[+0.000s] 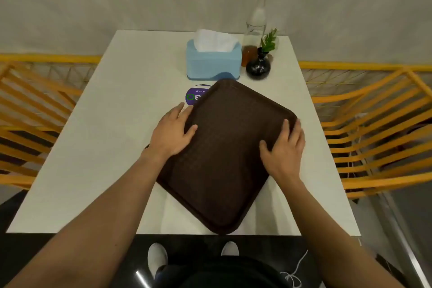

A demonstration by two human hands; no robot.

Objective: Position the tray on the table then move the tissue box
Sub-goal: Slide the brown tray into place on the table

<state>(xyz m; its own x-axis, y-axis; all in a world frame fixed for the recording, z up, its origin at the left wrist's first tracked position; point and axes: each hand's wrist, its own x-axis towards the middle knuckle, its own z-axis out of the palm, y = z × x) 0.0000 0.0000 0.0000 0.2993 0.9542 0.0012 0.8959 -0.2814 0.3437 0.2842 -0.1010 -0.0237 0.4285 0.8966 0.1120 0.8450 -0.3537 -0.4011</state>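
A dark brown rectangular tray [224,154] lies on the white table [98,147], turned at an angle, one corner at the near edge. My left hand [171,133] grips its left rim, thumb on top. My right hand [284,149] grips its right rim. A light blue tissue box [214,63] with white tissue sticking out stands beyond the tray's far corner, apart from both hands.
A black vase with a green sprig [258,66], a small amber jar [248,54] and a tall clear bottle [257,18] stand right of the tissue box. A purple round sticker [194,96] shows by the tray. Orange slatted chairs [374,128] flank the table.
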